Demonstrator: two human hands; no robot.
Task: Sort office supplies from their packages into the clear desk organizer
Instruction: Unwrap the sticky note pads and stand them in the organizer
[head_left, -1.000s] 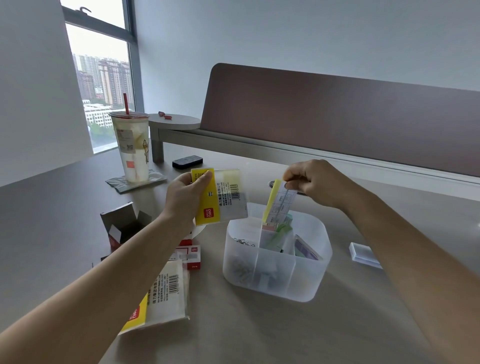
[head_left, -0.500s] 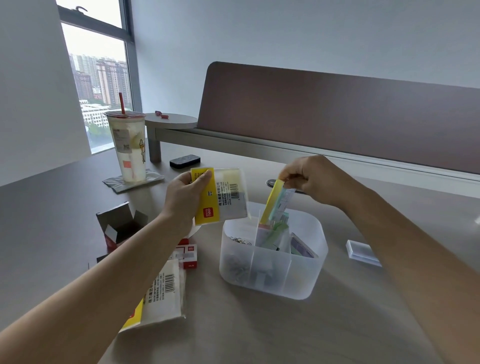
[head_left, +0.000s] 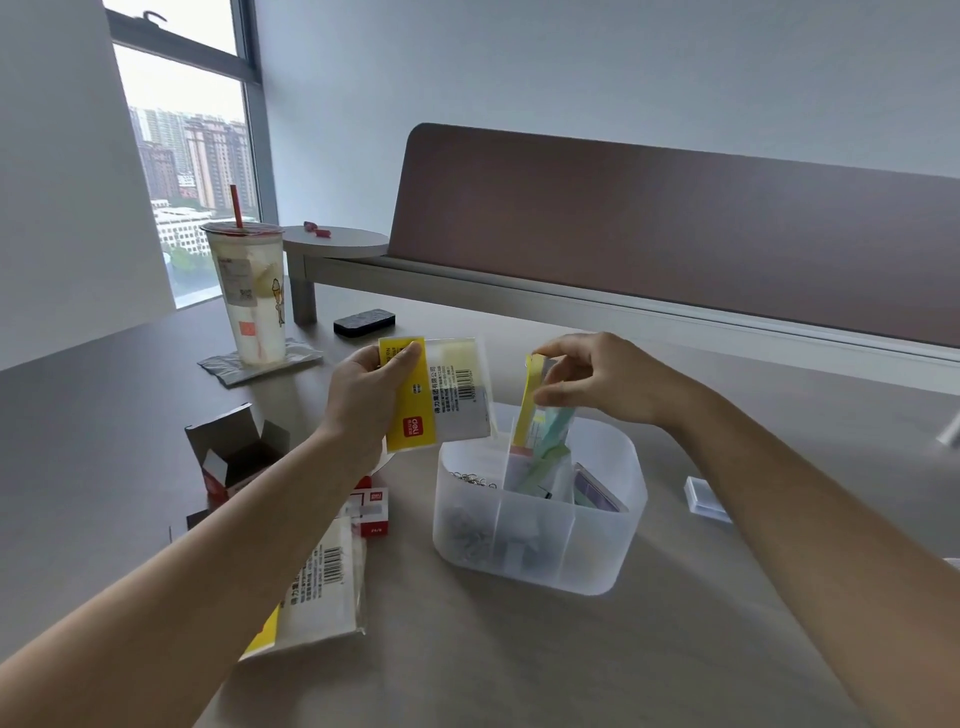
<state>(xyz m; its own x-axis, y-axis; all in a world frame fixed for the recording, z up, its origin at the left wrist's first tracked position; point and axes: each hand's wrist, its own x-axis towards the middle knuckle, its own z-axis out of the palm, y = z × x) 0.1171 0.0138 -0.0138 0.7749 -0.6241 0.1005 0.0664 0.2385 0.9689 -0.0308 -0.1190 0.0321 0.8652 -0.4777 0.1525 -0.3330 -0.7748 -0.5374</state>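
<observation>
A clear plastic desk organizer (head_left: 597, 551) with several compartments stands on the table in front of me. My left hand (head_left: 363, 400) holds up a yellow and clear package (head_left: 441, 395) just left of it. My right hand (head_left: 597, 384) pinches the top of a pad of coloured sticky notes (head_left: 535, 415), whose lower end stands inside the organizer's back middle compartment among other coloured paper. Metal rings and clips lie in the left compartments. A small case (head_left: 597, 491) leans in the right one.
Another flat package (head_left: 317, 587) lies at the lower left, beside small red and white boxes (head_left: 371, 506) and an opened cardboard box (head_left: 234, 452). A lidded drink cup (head_left: 249, 291) stands at the back left near a black eraser (head_left: 363, 322). A clear lid (head_left: 706, 499) lies right.
My right hand has lowered the sticky notes deeper into the organizer's back compartment. My left hand has kept the package in about the same place.
</observation>
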